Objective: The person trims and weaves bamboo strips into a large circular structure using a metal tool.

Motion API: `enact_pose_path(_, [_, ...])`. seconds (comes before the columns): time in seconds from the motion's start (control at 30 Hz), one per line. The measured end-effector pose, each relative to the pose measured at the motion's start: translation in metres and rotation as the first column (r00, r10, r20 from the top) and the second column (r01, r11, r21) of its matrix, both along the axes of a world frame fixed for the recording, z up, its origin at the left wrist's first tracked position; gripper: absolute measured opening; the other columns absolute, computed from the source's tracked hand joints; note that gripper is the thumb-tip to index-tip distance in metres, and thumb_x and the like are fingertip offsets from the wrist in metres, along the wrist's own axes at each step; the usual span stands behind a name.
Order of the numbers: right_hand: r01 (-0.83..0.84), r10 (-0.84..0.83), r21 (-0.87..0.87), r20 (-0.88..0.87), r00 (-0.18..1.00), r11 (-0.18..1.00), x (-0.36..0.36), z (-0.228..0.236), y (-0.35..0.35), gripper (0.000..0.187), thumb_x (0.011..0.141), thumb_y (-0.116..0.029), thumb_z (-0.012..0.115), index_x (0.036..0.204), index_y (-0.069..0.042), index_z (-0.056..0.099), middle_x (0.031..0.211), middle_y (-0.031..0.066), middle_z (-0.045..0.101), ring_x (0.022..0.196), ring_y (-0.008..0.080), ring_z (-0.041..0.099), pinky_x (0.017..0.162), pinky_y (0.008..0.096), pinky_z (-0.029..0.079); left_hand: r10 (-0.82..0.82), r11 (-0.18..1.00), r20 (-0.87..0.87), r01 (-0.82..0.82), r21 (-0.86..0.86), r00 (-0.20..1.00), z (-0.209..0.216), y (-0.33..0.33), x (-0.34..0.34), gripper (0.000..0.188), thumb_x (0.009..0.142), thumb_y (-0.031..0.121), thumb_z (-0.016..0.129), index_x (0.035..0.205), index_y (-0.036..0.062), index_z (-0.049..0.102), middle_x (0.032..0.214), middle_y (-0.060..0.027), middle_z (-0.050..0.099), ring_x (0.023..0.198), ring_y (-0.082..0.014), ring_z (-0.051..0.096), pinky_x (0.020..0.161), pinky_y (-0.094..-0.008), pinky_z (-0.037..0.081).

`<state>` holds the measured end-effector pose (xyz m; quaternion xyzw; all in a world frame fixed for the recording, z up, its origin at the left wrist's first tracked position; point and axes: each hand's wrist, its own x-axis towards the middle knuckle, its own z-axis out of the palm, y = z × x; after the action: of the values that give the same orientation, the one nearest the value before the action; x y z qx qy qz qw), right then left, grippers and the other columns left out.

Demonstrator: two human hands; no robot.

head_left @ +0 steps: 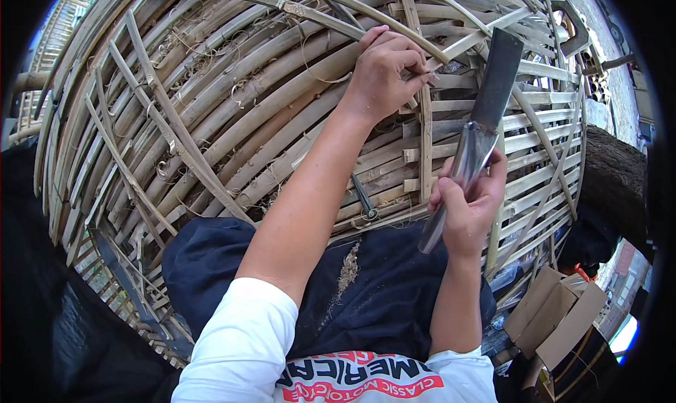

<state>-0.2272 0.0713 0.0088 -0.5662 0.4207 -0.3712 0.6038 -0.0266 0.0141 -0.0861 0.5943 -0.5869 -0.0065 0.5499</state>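
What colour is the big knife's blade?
The blade is dark grey, almost black. It shows best in the head view.

The knife (474, 137) has a dull metal blade (497, 79) and a glossy metal handle (465, 165). Left of it lie rough, matt bamboo strips (248, 127); below it, matt cloth trousers (394, 287) and a cardboard box (572, 324).

Lettering on white shirt (359, 376): black capitals (300, 373), white capitals on red band (384, 388).
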Motion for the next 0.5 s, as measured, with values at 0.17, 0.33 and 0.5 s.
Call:
enact_pose_path(0.17, [0.008, -0.116, 0.329, 0.310, 0.944, 0.944, 0.003, 0.001, 0.001, 0.031, 0.101, -0.017, 0.060, 0.125, -0.002, 0.047, 0.086, 0.0096, 0.060, 0.063, 0.0150, 0.063, 0.051, 0.0285, 0.056, -0.015, 0.998, 0.032, 0.013, 0.054, 0.999, 0.019, 0.019, 0.019, 0.019, 0.076, 0.004, 0.081, 0.070, 0.0051, 0.064, 0.083, -0.0029, 0.070, 0.091, -0.0205, 0.066, 0.100, -0.0365, 0.038])
enact_pose_path(0.33, [0.023, -0.114, 0.417, 0.194, 0.974, 0.908, -0.032, -0.015, 0.001, 0.035, 0.102, -0.023, 0.058, 0.127, -0.001, 0.046, 0.080, 0.0061, 0.058, 0.058, 0.0138, 0.061, 0.045, 0.0280, 0.052, -0.006, 0.999, 0.059, 0.003, 0.043, 0.998, 0.012, 0.006, 0.010, 0.021, 0.076, 0.007, 0.083, 0.069, 0.0034, 0.063, 0.080, -0.0033, 0.068, 0.088, -0.0209, 0.064, 0.100, -0.0354, 0.039])
enact_pose_path(0.5, [0.003, -0.052, 0.441, 0.098, 0.994, 0.897, -0.028, -0.016, 0.005, 0.038, 0.103, -0.036, 0.058, 0.116, -0.001, 0.054, 0.075, 0.0040, 0.058, 0.056, 0.0101, 0.057, 0.045, 0.0252, 0.048, 0.018, 0.997, 0.110, -0.026, 0.077, 0.994, 0.014, 0.011, 0.010, 0.022, 0.077, 0.008, 0.083, 0.069, 0.0037, 0.063, 0.078, -0.0025, 0.067, 0.086, -0.0204, 0.063, 0.102, -0.0395, 0.038])
